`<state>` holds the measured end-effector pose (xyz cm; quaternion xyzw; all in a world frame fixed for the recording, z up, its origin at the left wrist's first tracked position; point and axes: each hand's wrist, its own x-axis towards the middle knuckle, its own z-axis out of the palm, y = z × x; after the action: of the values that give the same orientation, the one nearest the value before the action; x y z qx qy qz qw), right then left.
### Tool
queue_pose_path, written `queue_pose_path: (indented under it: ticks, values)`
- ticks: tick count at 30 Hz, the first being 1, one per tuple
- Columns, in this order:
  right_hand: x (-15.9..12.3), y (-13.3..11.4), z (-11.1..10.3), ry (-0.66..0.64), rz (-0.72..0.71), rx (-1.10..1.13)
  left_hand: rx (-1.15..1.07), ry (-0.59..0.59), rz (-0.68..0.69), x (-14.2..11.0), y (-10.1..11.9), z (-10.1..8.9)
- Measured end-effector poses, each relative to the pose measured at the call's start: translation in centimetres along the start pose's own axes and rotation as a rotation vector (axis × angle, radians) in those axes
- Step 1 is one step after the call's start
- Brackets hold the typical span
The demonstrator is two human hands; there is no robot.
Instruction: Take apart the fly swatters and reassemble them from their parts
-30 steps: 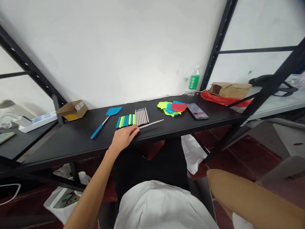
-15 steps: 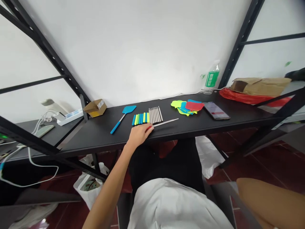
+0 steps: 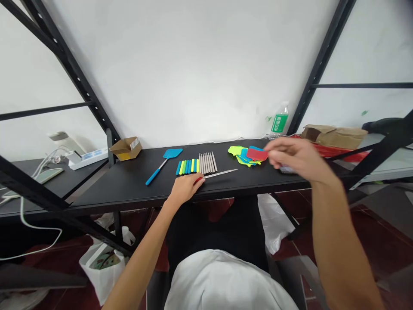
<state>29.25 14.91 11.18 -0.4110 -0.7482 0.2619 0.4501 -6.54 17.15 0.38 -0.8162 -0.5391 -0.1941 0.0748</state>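
My left hand (image 3: 187, 186) rests at the desk's front edge, its fingers closed round the red handle end of a thin metal rod (image 3: 222, 173) that points right. Just behind it lie a row of blue, green and yellow handle grips (image 3: 188, 167) and a row of bare metal rods (image 3: 208, 163). My right hand (image 3: 288, 156), blurred, hovers over the right side with its fingers partly curled and apart. Its fingertips are at the edge of a red plastic swatter head (image 3: 257, 154), on top of a pile of green and blue heads (image 3: 238, 150); contact cannot be made out.
An assembled blue fly swatter (image 3: 161, 166) lies on the left of the black desk (image 3: 106, 189), near an open cardboard box (image 3: 126, 149). At the back right stands a plastic bottle (image 3: 280, 122). A phone (image 3: 287, 170) is partly under my right hand. Black shelf posts flank the desk.
My right hand has come up from the lower right to the pile of swatter heads. My left hand keeps hold of the rod. The view has shifted slightly.
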Motion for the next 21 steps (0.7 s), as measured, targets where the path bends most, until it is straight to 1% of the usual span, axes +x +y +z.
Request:
queue_pose_path:
  ticks: [1,4,6,8,11,13,16,21]
  values:
    - [0.8,1.0,0.8,-0.058,0.051,-0.001,0.001,0.001,0.002,0.0,0.0,0.0]
    - [3.0,5.3,3.6,-0.163,0.194,-0.022,0.004,0.004,-0.001,0.0,0.0,0.0]
    - [3.7,7.9,5.4,-0.210,0.203,-0.033,0.003,0.005,-0.001,0.0,0.0,0.0]
    - [4.0,9.8,6.7,-0.237,0.178,0.003,-0.001,0.000,-0.005,0.0,0.0,-0.1]
    - [3.9,11.1,8.2,-0.257,0.156,0.112,-0.006,-0.007,-0.015,-0.1,0.0,-0.1]
    - [3.9,11.6,8.8,-0.236,0.163,0.165,-0.009,-0.009,-0.013,-0.2,0.0,-0.2]
    - [3.9,12.1,9.2,-0.193,0.180,0.196,-0.014,-0.009,-0.013,-0.2,0.0,-0.2]
    - [4.1,12.6,9.4,-0.192,0.199,0.178,-0.021,-0.005,-0.007,-0.2,0.0,-0.2]
